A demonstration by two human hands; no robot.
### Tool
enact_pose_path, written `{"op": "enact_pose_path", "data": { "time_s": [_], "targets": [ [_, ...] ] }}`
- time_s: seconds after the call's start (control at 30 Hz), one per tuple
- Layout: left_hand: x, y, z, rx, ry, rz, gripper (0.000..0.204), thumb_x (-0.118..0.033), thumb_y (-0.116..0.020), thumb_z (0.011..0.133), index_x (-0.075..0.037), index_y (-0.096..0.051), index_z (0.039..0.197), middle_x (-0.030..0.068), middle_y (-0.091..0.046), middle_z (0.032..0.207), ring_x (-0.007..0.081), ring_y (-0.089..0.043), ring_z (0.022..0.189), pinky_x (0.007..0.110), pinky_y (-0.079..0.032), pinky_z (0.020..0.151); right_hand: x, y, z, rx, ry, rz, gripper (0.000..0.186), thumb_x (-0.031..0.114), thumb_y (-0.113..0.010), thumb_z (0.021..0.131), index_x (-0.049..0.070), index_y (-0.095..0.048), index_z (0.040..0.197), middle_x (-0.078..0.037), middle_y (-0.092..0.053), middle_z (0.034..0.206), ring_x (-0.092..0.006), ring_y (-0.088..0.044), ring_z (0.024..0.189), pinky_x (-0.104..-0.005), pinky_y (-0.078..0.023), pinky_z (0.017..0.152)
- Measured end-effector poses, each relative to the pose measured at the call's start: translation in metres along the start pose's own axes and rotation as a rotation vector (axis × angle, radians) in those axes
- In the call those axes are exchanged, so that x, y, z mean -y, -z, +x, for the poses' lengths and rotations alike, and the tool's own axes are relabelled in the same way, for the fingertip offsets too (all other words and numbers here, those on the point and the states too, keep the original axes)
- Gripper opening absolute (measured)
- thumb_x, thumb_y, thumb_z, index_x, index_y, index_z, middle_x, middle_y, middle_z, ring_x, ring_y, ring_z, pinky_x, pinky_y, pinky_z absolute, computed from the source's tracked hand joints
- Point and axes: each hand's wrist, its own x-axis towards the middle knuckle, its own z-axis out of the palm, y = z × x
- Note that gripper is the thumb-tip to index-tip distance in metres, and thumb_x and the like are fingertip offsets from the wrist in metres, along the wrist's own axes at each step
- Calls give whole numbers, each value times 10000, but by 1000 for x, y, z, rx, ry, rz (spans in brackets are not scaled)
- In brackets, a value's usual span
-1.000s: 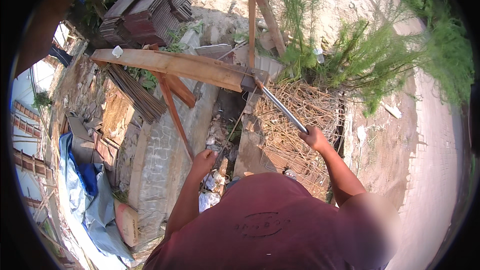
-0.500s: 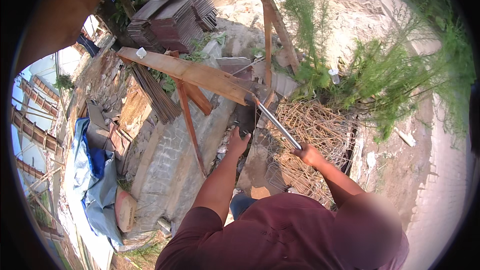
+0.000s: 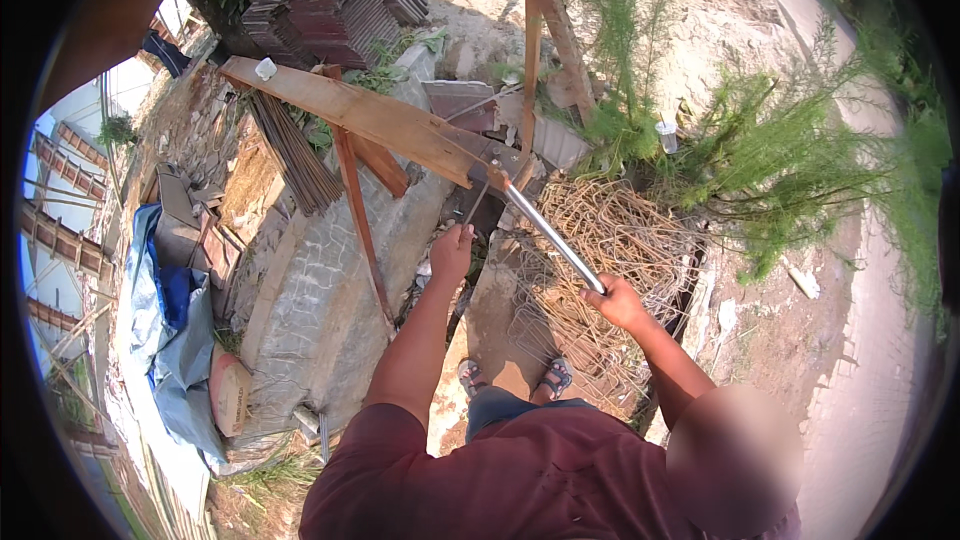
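My right hand (image 3: pixel 618 302) is closed round the near end of a silver metal pipe (image 3: pixel 553 234). The pipe slants up and left to the end of a wooden plank (image 3: pixel 365 118), where small metal fittings sit. Lower and to the left, my left hand (image 3: pixel 452 253) pinches a thin steel rod (image 3: pixel 478 202), whose far end reaches the fittings beside the pipe's tip. How the rod sits in them is too small to tell. Right of the plank's end, a heap of bent steel rods (image 3: pixel 630 225) lies near the pipe.
Wooden legs (image 3: pixel 352 190) prop the plank. A bundle of straight rods (image 3: pixel 295 165) leans under its left part, and a clear cup (image 3: pixel 265 69) stands on it. Roof tiles (image 3: pixel 335 15) are stacked behind. A blue tarp (image 3: pixel 175 330) lies left; feathery green branches (image 3: pixel 780 160) spread at right.
My left hand has moved left and up and now shows a thin rod in its pinch. The pipe's far end has shifted slightly up and left. The view has shifted, showing my feet.
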Motion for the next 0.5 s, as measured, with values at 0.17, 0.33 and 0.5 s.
{"op": "enact_pose_path", "data": {
  "time_s": [0.17,0.33,0.5],
  "targets": [
    [-25,141,-50,-215,-26,190,266,-307,-564,909,-44,-599,894,179,-585,674,350,-583,632,390,-446,589,21,-11,0,-93,200,367,178,126,-694,804,40,-551,743,40,-453,602,-76,-418,569,-272,-345,509],
    [-81,268,-113,-556,-80,103,249,-228,-550,939,-6,-588,832,25,-529,607,105,-460,564,265,-398,548,116,13,38,-406,602,161,209,199,-678,849,17,-608,923,-15,-455,604,-104,-424,581,-282,-368,535],
    [-119,325,-143,-527,44,-265,298,-260,-528,961,-18,-594,799,-52,-384,504,24,-289,455,222,-221,444,203,33,71,-536,831,181,301,226,-676,862,10,-618,1065,6,-499,660,-84,-428,602,-243,-372,565]
  ]
}}
